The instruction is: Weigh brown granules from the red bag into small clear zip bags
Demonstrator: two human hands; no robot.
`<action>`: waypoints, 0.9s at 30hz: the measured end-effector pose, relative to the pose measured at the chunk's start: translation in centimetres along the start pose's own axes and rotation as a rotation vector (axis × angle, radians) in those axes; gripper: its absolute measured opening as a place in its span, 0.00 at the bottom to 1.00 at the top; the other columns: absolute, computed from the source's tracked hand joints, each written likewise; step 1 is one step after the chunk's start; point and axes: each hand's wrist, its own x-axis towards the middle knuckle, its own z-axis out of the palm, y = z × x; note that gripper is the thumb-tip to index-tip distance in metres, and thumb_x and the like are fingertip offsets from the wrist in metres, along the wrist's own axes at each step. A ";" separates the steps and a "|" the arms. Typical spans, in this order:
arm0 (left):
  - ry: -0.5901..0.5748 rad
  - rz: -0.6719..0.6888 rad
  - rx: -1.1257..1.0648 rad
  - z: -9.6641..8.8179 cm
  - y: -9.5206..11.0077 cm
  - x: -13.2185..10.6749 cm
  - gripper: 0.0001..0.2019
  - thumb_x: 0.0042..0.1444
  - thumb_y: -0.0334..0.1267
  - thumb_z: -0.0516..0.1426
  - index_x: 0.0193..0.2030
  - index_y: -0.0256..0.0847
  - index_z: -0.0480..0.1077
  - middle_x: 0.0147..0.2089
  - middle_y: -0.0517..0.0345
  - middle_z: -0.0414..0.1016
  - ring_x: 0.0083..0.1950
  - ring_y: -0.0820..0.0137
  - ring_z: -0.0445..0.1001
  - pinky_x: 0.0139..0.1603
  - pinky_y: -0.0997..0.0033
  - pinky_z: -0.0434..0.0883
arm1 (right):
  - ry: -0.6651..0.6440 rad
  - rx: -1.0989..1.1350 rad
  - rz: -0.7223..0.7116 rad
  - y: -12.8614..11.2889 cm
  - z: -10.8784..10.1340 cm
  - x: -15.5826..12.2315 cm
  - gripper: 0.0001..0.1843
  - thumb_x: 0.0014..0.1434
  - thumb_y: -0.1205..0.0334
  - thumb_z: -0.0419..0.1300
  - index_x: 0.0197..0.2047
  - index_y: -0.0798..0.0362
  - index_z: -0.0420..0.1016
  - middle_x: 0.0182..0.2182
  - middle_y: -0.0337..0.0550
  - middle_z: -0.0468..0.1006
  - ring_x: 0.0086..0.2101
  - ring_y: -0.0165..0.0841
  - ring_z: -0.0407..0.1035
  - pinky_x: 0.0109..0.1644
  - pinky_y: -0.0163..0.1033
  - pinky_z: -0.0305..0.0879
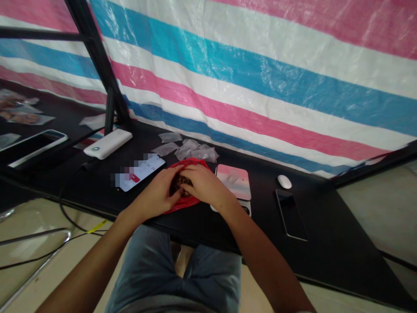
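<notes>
Striped plastic sheeting (267,91) behind a black tabletop (332,234); red bag (186,203) by the tabletop's near edge, mouth open, small brown pieces (177,183) inside; left hand (162,190) and right hand (204,182) both at its mouth, fingers bent inward; cannot tell whether either grips anything; clear packets (187,150) toward the far edge.

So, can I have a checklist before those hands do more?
1. Red plastic bag open: ok, small brown pieces show inside.
2. Left hand at the bag: ok, left side.
3. Right hand at the bag: ok, its fingers reach over the opening.
4. Small, see-through plastic pouches nearby: ok, just behind the bag.
5. White device with a shiny square plate fully visible: not ok, right wrist covers part.
6. Brown pieces' number: cannot tell, hands hide some.
</notes>
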 end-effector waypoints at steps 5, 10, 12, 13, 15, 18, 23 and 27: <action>0.046 -0.076 -0.036 0.6 -0.3 0.4 0.19 0.65 0.42 0.58 0.59 0.37 0.76 0.58 0.44 0.82 0.60 0.54 0.79 0.67 0.51 0.74 | -0.029 -0.004 0.021 0.2 -0.9 0.4 0.10 0.69 0.72 0.61 0.48 0.60 0.84 0.49 0.56 0.85 0.50 0.40 0.78 0.57 0.41 0.67; 0.107 -0.083 -0.048 0.8 -0.2 1.3 0.16 0.67 0.41 0.58 0.56 0.39 0.80 0.55 0.48 0.85 0.55 0.57 0.83 0.62 0.56 0.77 | -0.033 -0.025 0.090 1.0 -1.6 0.3 0.12 0.70 0.70 0.59 0.48 0.56 0.86 0.47 0.54 0.87 0.47 0.40 0.80 0.51 0.39 0.66; 0.125 -0.067 -0.038 1.1 -0.4 1.7 0.15 0.67 0.40 0.59 0.56 0.40 0.80 0.54 0.49 0.85 0.54 0.58 0.83 0.61 0.57 0.78 | -0.030 -0.032 0.117 1.5 -1.8 0.4 0.12 0.69 0.71 0.60 0.47 0.56 0.86 0.45 0.54 0.88 0.45 0.40 0.80 0.49 0.39 0.65; 0.135 -0.052 -0.034 1.2 -0.5 1.9 0.15 0.66 0.40 0.59 0.56 0.40 0.80 0.53 0.49 0.85 0.53 0.58 0.83 0.61 0.57 0.78 | -0.028 -0.029 0.124 1.6 -1.8 0.4 0.12 0.69 0.71 0.60 0.46 0.56 0.87 0.44 0.54 0.88 0.43 0.40 0.80 0.48 0.39 0.65; 0.155 -0.009 -0.032 1.6 -0.8 2.2 0.15 0.67 0.41 0.60 0.55 0.40 0.81 0.53 0.48 0.85 0.53 0.59 0.83 0.61 0.57 0.78 | -0.017 -0.005 0.135 1.9 -2.1 0.3 0.12 0.68 0.72 0.61 0.46 0.56 0.87 0.42 0.54 0.88 0.42 0.39 0.80 0.46 0.39 0.65; 0.206 0.065 -0.042 2.1 -1.3 2.1 0.14 0.67 0.41 0.61 0.54 0.38 0.81 0.51 0.47 0.86 0.52 0.60 0.84 0.59 0.59 0.79 | 0.029 0.065 0.135 2.3 -2.9 -0.3 0.12 0.67 0.71 0.62 0.47 0.55 0.87 0.42 0.51 0.88 0.41 0.38 0.80 0.45 0.38 0.66; 0.257 0.121 -0.082 2.6 -1.8 1.5 0.09 0.67 0.40 0.62 0.46 0.41 0.83 0.47 0.51 0.86 0.50 0.62 0.84 0.58 0.61 0.80 | 0.177 0.128 0.193 4.1 -6.7 -3.5 0.13 0.66 0.70 0.62 0.47 0.51 0.88 0.43 0.46 0.89 0.40 0.37 0.80 0.46 0.38 0.68; 0.268 0.094 -0.110 2.6 -1.9 1.4 0.10 0.67 0.42 0.61 0.44 0.42 0.84 0.48 0.51 0.86 0.51 0.62 0.84 0.59 0.58 0.80 | 0.164 0.003 0.314 6.2 -9.9 -6.3 0.11 0.62 0.69 0.64 0.44 0.53 0.88 0.42 0.47 0.89 0.39 0.39 0.80 0.44 0.39 0.68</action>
